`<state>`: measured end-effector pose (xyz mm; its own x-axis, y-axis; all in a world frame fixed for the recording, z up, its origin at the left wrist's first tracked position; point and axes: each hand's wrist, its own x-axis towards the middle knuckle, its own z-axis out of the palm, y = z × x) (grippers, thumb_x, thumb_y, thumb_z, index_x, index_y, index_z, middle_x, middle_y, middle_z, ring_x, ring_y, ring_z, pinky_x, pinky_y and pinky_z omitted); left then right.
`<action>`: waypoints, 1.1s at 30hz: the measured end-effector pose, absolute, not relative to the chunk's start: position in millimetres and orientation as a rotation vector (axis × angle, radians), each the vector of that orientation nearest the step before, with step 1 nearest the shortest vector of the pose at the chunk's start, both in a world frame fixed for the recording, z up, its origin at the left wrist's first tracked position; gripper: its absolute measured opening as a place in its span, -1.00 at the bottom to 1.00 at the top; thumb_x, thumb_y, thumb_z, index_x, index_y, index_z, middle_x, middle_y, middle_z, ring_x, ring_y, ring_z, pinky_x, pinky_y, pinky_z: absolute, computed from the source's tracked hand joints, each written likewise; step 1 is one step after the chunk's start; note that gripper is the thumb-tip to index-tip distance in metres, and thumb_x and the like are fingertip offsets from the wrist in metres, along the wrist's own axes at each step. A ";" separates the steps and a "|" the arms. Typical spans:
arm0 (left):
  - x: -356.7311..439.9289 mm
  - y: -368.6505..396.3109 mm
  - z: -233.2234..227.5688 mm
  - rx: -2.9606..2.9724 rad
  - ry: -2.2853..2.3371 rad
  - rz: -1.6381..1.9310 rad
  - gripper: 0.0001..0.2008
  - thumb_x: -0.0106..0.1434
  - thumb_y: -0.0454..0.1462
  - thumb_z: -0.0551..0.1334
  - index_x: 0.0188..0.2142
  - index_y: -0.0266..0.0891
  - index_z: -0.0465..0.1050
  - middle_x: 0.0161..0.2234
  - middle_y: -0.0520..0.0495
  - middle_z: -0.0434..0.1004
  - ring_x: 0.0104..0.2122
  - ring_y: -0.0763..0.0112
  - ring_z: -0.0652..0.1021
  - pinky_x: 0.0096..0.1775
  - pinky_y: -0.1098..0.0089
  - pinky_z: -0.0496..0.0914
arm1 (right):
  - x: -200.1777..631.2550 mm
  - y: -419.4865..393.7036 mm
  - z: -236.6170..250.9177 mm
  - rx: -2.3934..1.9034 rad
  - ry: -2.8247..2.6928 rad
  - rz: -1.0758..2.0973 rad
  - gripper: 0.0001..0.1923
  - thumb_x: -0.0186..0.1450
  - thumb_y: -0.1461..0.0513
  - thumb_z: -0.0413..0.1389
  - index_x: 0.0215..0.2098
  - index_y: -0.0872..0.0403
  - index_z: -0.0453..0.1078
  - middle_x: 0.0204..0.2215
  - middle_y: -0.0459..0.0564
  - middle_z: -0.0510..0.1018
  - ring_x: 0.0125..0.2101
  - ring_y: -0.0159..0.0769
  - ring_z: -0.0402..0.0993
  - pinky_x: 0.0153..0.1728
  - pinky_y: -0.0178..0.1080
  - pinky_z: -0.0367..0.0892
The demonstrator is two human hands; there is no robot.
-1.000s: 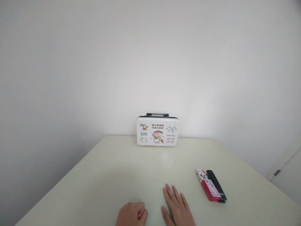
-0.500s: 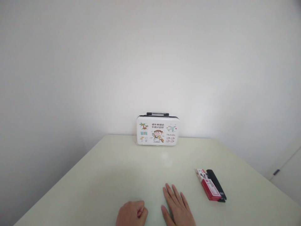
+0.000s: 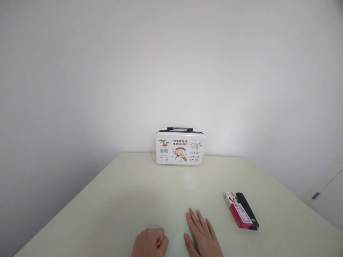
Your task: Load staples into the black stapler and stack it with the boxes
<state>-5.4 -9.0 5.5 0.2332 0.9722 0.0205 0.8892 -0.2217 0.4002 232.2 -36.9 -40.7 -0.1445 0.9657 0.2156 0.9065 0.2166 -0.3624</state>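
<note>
Box and stapler lie side by side on table, ahead and right of right hand, the nearer one. Long axes slant, far ends leftward. Right hand palm-down, fingers slightly spread, nothing gripped. Left hand curled into a fist; cannot tell if anything's inside.

The single camera, worn on the head, faces forward and down across the table — toward the wall beyond. The left hand and right hand (both cut by the lower edge) lie nearest the lens; the case stands farther off, just below the view's centre.
</note>
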 end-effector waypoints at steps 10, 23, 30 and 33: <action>-6.9 -9.8 0.4 2.207 1.723 0.381 -0.72 0.20 -0.29 0.07 -0.60 -0.18 0.01 -0.62 0.12 0.13 -0.52 0.46 0.25 -0.39 0.35 -0.03 | 232.1 -37.0 -40.2 -1.789 -2.147 0.206 -0.37 0.47 -0.03 -0.08 0.44 -0.26 -0.16 0.41 -0.20 -0.04 0.39 0.08 -0.03 0.31 0.30 0.12; -6.1 -9.7 5.9 2.207 1.727 0.363 -0.71 0.20 -0.30 0.08 -0.60 -0.18 0.00 -0.62 0.13 0.12 -0.53 0.46 0.24 -0.39 0.35 -0.01 | 231.6 -36.2 -37.2 -1.777 -2.127 0.196 -0.38 0.46 -0.02 -0.05 0.43 -0.25 -0.09 0.40 -0.18 0.00 0.38 0.09 0.01 0.31 0.29 0.15; -6.1 -10.5 7.9 2.205 1.724 0.357 -0.71 0.20 -0.28 0.08 -0.60 -0.17 0.02 -0.62 0.11 0.15 -0.52 0.44 0.28 -0.39 0.37 0.01 | 230.8 -36.8 -36.8 -1.753 -2.085 0.248 -0.38 0.44 0.00 0.01 0.42 -0.30 -0.05 0.39 -0.20 0.03 0.38 0.10 0.03 0.31 0.30 0.13; -6.1 -10.2 6.9 2.206 1.729 0.365 -0.71 0.19 -0.29 0.08 -0.60 -0.17 0.01 -0.63 0.12 0.14 -0.53 0.44 0.27 -0.39 0.37 0.00 | 231.6 -37.3 -36.7 -1.749 -2.081 0.245 -0.38 0.45 -0.01 0.00 0.42 -0.30 -0.06 0.39 -0.20 0.03 0.38 0.10 0.02 0.31 0.31 0.13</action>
